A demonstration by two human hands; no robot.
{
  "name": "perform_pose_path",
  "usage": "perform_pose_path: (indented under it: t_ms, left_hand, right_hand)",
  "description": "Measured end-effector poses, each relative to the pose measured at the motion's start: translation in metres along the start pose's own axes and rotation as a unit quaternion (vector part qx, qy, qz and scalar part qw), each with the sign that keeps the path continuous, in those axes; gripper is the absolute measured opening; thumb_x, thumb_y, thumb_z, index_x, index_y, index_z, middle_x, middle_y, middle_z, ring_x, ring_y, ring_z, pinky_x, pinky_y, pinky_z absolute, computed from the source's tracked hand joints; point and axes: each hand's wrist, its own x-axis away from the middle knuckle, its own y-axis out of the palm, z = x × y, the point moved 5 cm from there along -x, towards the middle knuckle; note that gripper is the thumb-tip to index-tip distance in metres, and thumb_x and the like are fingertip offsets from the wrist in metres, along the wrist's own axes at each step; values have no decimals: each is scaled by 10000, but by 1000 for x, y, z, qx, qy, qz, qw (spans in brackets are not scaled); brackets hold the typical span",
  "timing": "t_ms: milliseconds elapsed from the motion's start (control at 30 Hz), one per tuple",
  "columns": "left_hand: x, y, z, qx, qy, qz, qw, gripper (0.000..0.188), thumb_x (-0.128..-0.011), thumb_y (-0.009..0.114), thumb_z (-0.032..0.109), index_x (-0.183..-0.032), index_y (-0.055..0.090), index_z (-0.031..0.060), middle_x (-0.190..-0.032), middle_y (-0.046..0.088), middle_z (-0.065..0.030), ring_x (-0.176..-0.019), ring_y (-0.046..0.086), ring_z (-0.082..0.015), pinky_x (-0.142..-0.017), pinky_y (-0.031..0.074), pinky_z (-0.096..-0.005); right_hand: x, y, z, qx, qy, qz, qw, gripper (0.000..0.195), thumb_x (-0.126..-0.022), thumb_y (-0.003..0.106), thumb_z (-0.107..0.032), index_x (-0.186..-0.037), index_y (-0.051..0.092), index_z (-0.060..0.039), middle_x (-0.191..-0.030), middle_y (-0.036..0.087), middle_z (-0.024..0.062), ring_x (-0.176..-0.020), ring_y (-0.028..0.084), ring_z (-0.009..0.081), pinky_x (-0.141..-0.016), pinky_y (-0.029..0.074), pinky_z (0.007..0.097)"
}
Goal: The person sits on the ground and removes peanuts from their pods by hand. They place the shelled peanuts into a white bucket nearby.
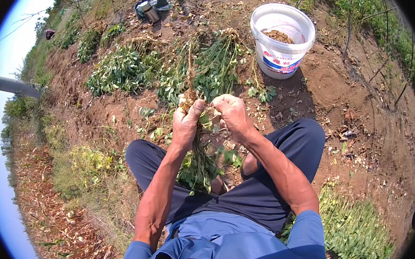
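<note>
My left hand (187, 122) grips a peanut plant (198, 165) near its roots, thumb uppermost. The roots point away from me and the leafy stems hang down between my knees. Close on its right, my right hand (232, 117) has its thumb and fingers pinched together at the plant's root end; whether a pod is between them is hidden. Beyond my hands lie heaps of pulled peanut plants (216, 65) with pods at their root ends. A white plastic bucket (280, 56) stands upright at the upper right, with peanuts in their shells (278, 36) inside.
A steel flask (149, 11) lies on a dark cloth or bag (161, 3) at the upper left. More plants (120, 68) lie on the soil at left. Green plants (354, 231) cover the ground at lower right. Thin bare branches (348, 31) rise beyond the bucket. A pole (13, 86) shows far left.
</note>
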Motion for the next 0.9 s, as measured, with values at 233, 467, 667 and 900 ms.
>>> perform_pose_path:
  t_ms: [233,467,667,900]
  left_hand:
    - [12,-16,4,1,-23,18,1000,293,-996,609,281,-1011,692,1,-914,726,-58,-749,666,-109,-676,543,-287]
    - [7,-12,-4,-164,62,-30,984,376,-954,688,359,-1146,642,39,-1002,637,-1,-942,550,-124,-867,449,-331]
    - [7,-29,-6,-154,64,-60,984,576,-897,683,207,-1396,455,31,-1081,611,-49,-988,569,-151,-929,470,-315]
    - [4,-8,19,-269,181,17,946,428,-869,793,201,-1226,645,17,-1117,654,-138,-1020,645,-262,-903,516,-364]
  right_hand:
    - [-70,-67,-20,-330,132,81,931,138,-946,593,-148,-994,597,-18,-725,562,24,-486,412,73,-408,343,232]
    - [-162,-172,-157,-327,-42,213,920,619,-973,608,-492,-1351,401,-47,-1152,534,239,-926,601,384,-806,588,567]
    - [-102,-90,-70,-296,58,79,950,169,-1010,578,-157,-1094,596,-12,-949,665,95,-759,654,198,-685,622,384]
    - [-14,-15,-71,-138,24,-167,976,138,-991,647,-159,-1061,658,-40,-799,655,16,-579,553,80,-506,467,252]
